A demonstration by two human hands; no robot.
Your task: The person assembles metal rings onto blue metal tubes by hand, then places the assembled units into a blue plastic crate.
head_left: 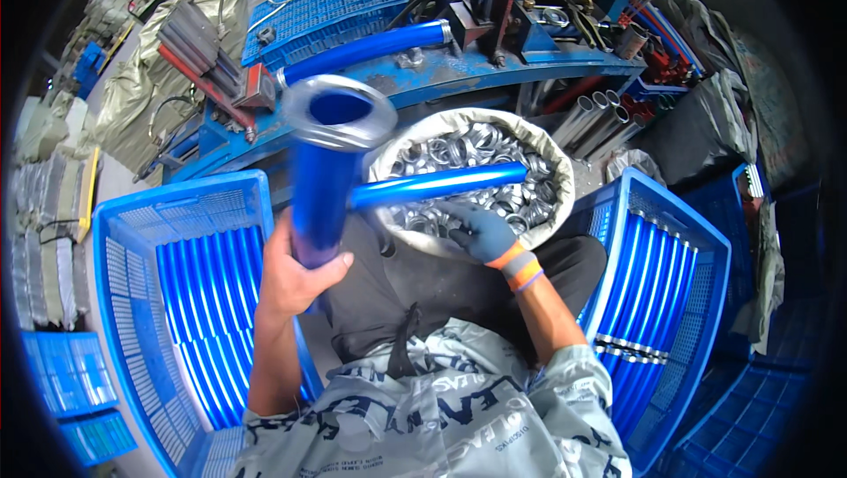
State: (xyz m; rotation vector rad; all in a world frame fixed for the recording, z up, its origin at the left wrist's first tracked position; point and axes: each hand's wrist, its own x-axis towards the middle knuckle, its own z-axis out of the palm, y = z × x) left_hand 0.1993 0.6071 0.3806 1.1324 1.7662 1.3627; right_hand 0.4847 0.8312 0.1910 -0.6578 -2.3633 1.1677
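Observation:
My bare left hand (300,271) is wrapped round the lower part of a shiny blue tube (322,191). The tube stands nearly upright, slightly blurred, with a wide silvery metal ring (375,130) at its top end. A second blue tube (441,185) lies across a round, pale cloth-lined container (565,182) full of loose silvery metal rings (468,147); its left end passes behind the upright tube. My right hand (485,235), in a grey-blue glove with an orange cuff, is over the near side of the container. Its fingers are apart near the rings; whether they touch any is unclear.
Blue crates of blue tubes stand at my left (106,213) and right (719,249). Behind the container runs a blue metal bench (406,81) bearing another blue tube (371,48) and a clamp-like fixture (468,24). Bare metal pipes (578,116) lean beside the container.

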